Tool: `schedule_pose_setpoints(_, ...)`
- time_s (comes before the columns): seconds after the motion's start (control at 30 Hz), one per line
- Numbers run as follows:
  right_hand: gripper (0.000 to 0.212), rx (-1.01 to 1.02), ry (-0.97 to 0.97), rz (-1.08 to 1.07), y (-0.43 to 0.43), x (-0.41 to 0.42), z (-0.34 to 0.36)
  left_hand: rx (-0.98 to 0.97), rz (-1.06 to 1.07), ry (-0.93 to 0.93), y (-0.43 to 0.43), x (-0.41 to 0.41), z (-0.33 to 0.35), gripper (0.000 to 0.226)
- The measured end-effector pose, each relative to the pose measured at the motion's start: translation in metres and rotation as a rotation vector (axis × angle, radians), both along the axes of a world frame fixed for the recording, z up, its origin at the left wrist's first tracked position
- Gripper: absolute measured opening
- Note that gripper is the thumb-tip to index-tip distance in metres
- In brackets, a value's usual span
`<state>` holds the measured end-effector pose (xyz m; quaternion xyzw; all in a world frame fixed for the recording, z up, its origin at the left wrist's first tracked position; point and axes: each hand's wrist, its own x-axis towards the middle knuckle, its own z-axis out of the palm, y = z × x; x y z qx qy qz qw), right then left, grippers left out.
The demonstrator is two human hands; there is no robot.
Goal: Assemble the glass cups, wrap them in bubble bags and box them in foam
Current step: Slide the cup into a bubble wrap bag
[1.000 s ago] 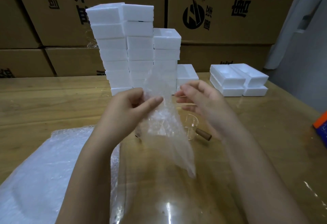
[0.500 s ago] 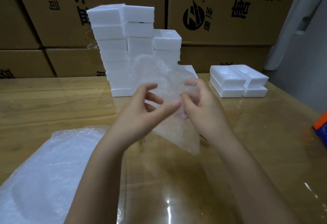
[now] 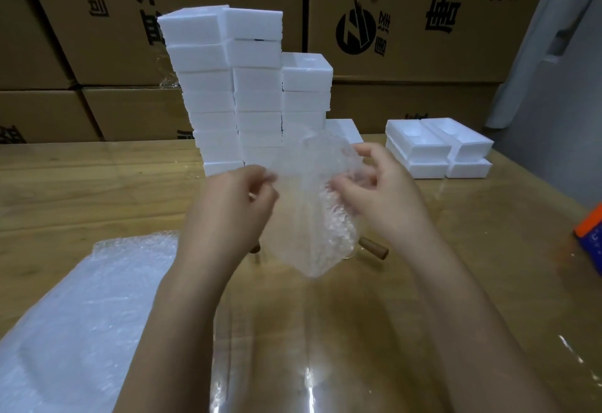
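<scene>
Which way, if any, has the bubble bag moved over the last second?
Yes, upward. The bubble bag hung well below the wooden handle before; now its lower end sits only just below that handle.

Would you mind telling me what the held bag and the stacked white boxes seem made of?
Bubble bag: seemingly clear glossy plastic film; bubbled texture, table visible through it. Foam boxes: matte white foam, probably expanded polystyrene, judging by their thick, dull, blocky walls.

Head-worn wide view, facing forward-down, near left hand (image 3: 236, 207), right hand (image 3: 379, 199), edges seemingly warped
</scene>
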<state>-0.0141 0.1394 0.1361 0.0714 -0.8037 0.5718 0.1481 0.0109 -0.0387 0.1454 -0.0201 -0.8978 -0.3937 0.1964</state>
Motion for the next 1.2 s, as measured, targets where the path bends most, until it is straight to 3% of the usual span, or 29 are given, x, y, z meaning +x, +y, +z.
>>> schedule_pose_setpoints(0.1,0.036,0.039,-0.067,0.015,0.017,-0.002,0.003,-0.157,0.151,0.121,-0.015,0.002,0.003,0.023)
schedule_pose_setpoints(0.33,0.042,0.153,-0.247,0.212,0.037,-0.004,0.001,-0.126,0.220,0.126,-0.026,0.008,0.009,0.006)
schedule_pose_setpoints(0.43,0.046,-0.125,-0.325,0.370,0.046,-0.006,0.002,-0.123,0.189,0.103,-0.014,0.006,0.006,0.011)
schedule_pose_setpoints(0.5,0.033,-0.181,-0.327,0.214,0.050,-0.018,-0.009,-0.138,0.202,0.109,-0.006,0.003,0.003,0.011)
schedule_pose_setpoints(0.57,0.029,0.137,-0.397,-0.005,0.050,-0.032,-0.026,-0.149,0.231,0.122,0.000,0.001,-0.001,0.012)
schedule_pose_setpoints(0.63,0.039,0.540,-0.537,-0.008,0.049,-0.041,-0.049,-0.141,0.239,0.126,0.003,0.000,-0.004,0.013)
schedule_pose_setpoints(0.67,0.043,0.649,-0.613,0.032,0.048,-0.044,-0.058,-0.133,0.241,0.126,0.005,-0.002,-0.005,0.014)
schedule_pose_setpoints(0.77,0.045,0.667,-0.723,0.163,0.048,-0.044,-0.068,-0.126,0.253,0.128,0.006,-0.005,-0.009,0.014)
schedule_pose_setpoints(0.87,0.033,0.738,-0.746,0.258,0.049,-0.041,-0.069,-0.125,0.266,0.127,0.006,-0.009,-0.012,0.014)
schedule_pose_setpoints(1.0,0.036,0.815,-0.668,0.187,0.045,-0.039,-0.064,-0.132,0.247,0.121,0.009,-0.011,-0.013,0.013)
schedule_pose_setpoints(1.2,0.037,0.565,-0.425,-0.005,0.061,-0.019,-0.009,-0.108,0.192,0.141,0.009,-0.012,-0.015,0.013)
